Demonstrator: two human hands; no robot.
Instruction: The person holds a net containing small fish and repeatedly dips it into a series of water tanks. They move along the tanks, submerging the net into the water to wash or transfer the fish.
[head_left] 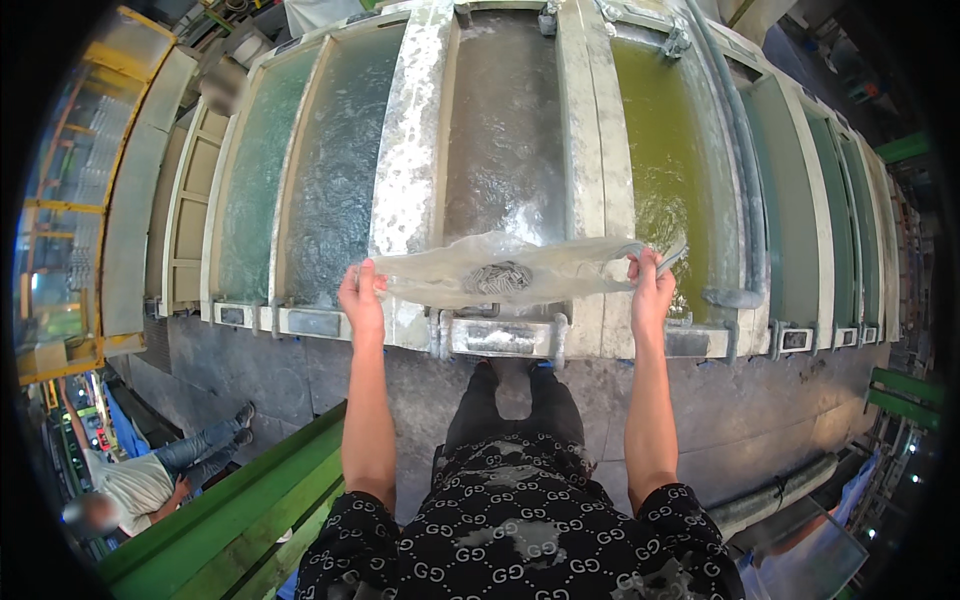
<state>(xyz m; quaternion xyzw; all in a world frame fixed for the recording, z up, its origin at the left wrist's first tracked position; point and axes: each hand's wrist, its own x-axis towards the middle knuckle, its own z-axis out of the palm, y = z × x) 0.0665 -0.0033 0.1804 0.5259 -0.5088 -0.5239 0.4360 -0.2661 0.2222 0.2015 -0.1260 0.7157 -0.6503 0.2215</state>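
Between my hands stretches a pale, see-through cloth [420, 280], which looks like a mesh or net sling. A small heap of grey metal pieces [500, 277] lies in its sagging middle; the single parts are too small to name. My left hand [363, 290] is closed on the cloth's left end. Gripping the right end, my right hand [650, 275] has a pale grey strip of it sticking out past the fingers. The cloth hangs over the front end of a tank of brownish, rippling liquid [505, 130].
Left of that tank lie tanks of blue-grey [345, 160] and green liquid [262, 150]. A yellow-green bath [660, 160] is on the right, with grey pipes [735, 150] along it. Behind me runs a green beam [240, 500]. Another person [140, 490] is at the lower left.
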